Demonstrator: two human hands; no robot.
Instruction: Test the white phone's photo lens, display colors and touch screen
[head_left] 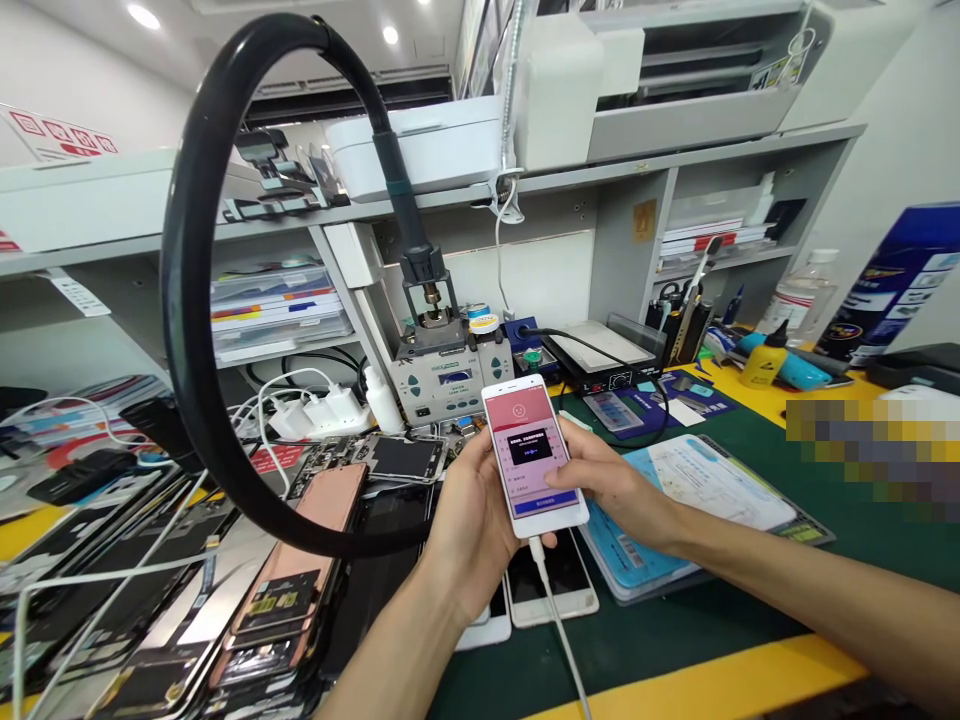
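Observation:
A white smartphone (534, 455) is held upright above the bench, its lit screen showing a red band, a dark pop-up box and a blue bar at the bottom. My left hand (471, 510) wraps round the phone from the left and below. On the right edge my right hand (600, 470) also grips it, the thumb over the lower right of the screen. A white charging cable (551, 590) runs from the phone's bottom edge toward me. Beneath the hands lies another white phone (559, 580) with a dark screen, partly hidden.
A hot-air station (450, 380) stands at the back, its thick black hose (187, 300) looping on the left. Phone parts (300, 560) pile up at left beside a power strip (330, 415). Right of the hands sits a blue plastic case (637, 530); behind it stands a yellow bottle (763, 360).

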